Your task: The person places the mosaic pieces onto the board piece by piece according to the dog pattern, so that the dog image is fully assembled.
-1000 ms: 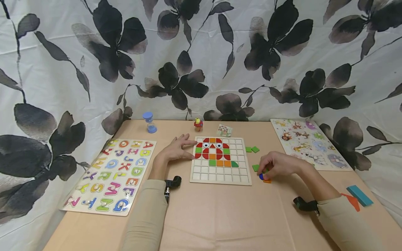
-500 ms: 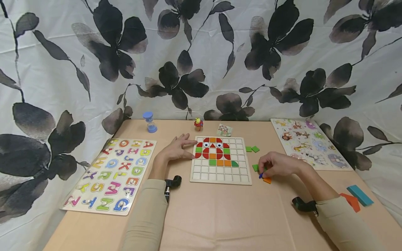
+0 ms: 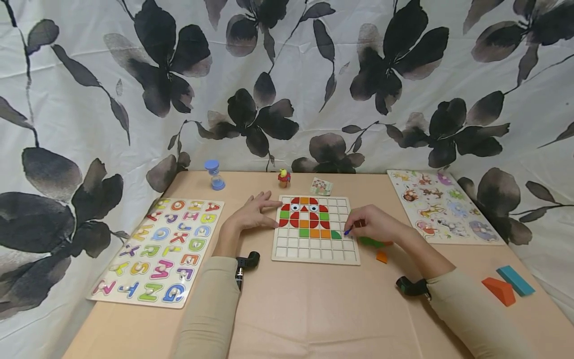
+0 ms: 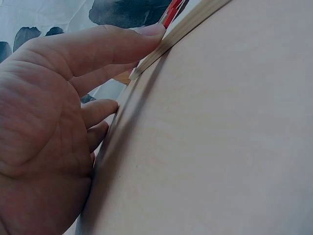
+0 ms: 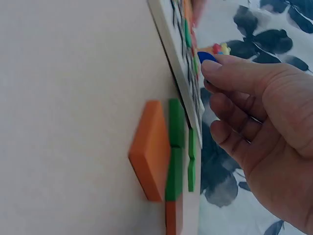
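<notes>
A wooden grid board (image 3: 316, 255) lies mid-table, carrying red, orange, green and white-eyed tiles in an owl-like pattern. My left hand (image 3: 253, 213) rests at the board's left edge; its fingers are extended and the thumb touches the rim, as the left wrist view shows. Between thumb and index finger my right hand (image 3: 376, 223) pinches a small blue tile (image 5: 206, 57), held at the board's right edge. Below that hand lie loose green tiles (image 3: 370, 242) and an orange tile (image 3: 381, 257), partly hidden from the head view.
A letter puzzle (image 3: 157, 253) lies at left, an animal puzzle (image 3: 441, 207) at right. At the back stand a blue sand timer (image 3: 215, 175), a small toy figure (image 3: 284, 178) and a picture card (image 3: 321, 186). An orange block (image 3: 500, 291) and a blue block (image 3: 514, 280) lie at right.
My right hand has lifted the blue tile from beside the loose tiles and moved left to the board's right edge. The left hand and the board stay in place.
</notes>
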`<state>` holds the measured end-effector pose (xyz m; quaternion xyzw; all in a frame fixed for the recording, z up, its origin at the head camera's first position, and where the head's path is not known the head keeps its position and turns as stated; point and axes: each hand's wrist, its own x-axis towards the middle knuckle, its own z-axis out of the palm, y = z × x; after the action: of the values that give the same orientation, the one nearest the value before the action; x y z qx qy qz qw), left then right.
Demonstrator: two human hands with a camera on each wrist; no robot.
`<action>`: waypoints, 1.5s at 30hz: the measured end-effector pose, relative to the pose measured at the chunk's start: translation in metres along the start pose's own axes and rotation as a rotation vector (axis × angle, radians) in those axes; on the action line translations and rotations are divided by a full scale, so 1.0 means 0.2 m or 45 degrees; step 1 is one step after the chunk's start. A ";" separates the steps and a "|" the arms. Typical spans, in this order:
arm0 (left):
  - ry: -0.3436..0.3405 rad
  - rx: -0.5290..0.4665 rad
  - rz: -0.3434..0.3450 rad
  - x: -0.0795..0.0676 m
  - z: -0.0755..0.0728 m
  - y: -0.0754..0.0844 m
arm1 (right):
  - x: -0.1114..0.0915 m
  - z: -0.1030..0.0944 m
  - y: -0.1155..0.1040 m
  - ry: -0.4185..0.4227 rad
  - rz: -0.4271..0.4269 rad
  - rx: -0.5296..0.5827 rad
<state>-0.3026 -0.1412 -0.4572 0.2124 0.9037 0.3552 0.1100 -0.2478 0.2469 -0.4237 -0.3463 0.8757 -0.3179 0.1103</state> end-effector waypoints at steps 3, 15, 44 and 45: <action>-0.004 -0.001 0.001 0.00 0.00 0.00 | 0.01 0.02 -0.01 -0.003 -0.011 -0.036; 0.002 0.012 0.018 0.01 0.00 -0.01 | 0.00 0.02 -0.01 -0.107 -0.020 -0.088; -0.005 0.024 0.002 0.01 0.00 -0.01 | -0.02 -0.03 -0.02 -0.023 0.058 -0.063; -0.004 0.026 0.003 0.01 0.00 -0.01 | -0.03 -0.04 -0.02 -0.001 0.066 -0.050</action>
<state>-0.3054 -0.1414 -0.4590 0.2152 0.9068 0.3456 0.1089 -0.2441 0.2532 -0.4148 -0.3257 0.8904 -0.2976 0.1122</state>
